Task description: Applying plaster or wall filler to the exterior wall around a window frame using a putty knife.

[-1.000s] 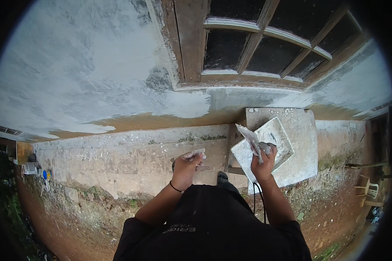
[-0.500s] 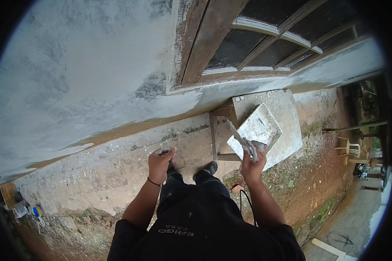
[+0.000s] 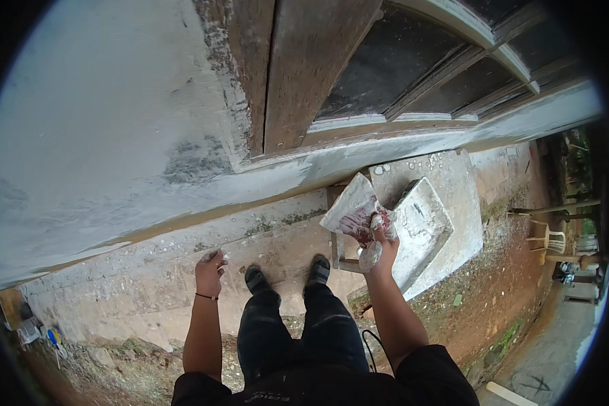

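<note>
My right hand point(image 3: 384, 249) grips a wide, fan-shaped putty knife point(image 3: 356, 208). Its broad blade is turned flat toward me and points up and left, with white putty smeared over a reddish face. White residue coats the fingers around the handle. Just right of that hand, a white rectangular tray point(image 3: 423, 227) holds white putty. The tray rests at a slant on a spattered table point(image 3: 465, 203). My left hand point(image 3: 210, 272) hangs over the paving at the left, fingers curled in, whitened at the tips, with nothing seen in them.
A patchy white-grey wall point(image 3: 101, 135) rises ahead, with a worn wooden window frame point(image 3: 311, 74). Tiled paving point(image 3: 149, 284) runs beneath my feet. A pale plastic chair point(image 3: 555, 240) stands far right. A thin black cable point(image 3: 372, 338) hangs beside my right arm.
The putty knife has turned from edge-on to showing its blade's flat face, swinging left off the tray. My left hand has moved left and down. The view has shifted.
</note>
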`<state>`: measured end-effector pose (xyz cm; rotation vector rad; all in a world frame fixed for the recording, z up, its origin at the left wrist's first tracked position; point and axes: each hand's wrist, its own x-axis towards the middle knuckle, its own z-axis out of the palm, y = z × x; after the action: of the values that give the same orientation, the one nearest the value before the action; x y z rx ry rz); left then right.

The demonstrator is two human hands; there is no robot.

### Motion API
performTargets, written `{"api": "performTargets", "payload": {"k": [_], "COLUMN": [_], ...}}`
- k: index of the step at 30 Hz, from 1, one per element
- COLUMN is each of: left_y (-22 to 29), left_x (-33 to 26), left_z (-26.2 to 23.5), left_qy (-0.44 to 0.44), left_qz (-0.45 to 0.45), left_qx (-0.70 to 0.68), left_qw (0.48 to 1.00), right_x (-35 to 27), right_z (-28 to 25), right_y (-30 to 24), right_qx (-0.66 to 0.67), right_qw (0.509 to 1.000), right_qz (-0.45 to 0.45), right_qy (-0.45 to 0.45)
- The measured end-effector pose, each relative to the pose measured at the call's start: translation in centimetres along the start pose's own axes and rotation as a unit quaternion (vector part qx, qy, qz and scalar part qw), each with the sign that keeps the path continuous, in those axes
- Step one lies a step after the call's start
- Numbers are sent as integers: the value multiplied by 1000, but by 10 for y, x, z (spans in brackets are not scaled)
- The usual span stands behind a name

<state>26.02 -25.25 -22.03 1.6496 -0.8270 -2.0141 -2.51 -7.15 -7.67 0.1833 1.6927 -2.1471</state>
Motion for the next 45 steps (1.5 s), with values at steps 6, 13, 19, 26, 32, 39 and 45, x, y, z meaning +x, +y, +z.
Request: {"api": "performTargets", "payload": {"k": [6, 13, 19, 26, 32, 39, 45], "left_y": [-59, -41, -47, -69, -73, -81, -87], "left_x": [34, 15, 6, -13, -16, -19, -20], "left_z": [-4, 60, 98, 88, 66, 63, 61], "left_qy": [90, 40, -31, -55, -26, -35, -40], "left_qz": [-25, 24, 38, -18, -37, -49, -54], "left_qx": [65, 86, 88, 147, 166, 154, 147], "left_qw": [993, 995, 995, 987, 985, 986, 987], "right_x": [66, 83, 93, 97, 101, 107, 96], "right_z": [3, 32, 48, 59, 74, 80, 88], "right_y": [62, 87, 101, 112, 120, 124, 116], "right_qx": [259, 398, 501, 479, 486, 505, 467], "right_qw": [956, 894, 829, 853, 852, 849, 878], "right_qz": [121, 178, 199, 157, 149, 127, 100], "right_qy": [-62, -106, -152, -132, -124, -88, -24]}}
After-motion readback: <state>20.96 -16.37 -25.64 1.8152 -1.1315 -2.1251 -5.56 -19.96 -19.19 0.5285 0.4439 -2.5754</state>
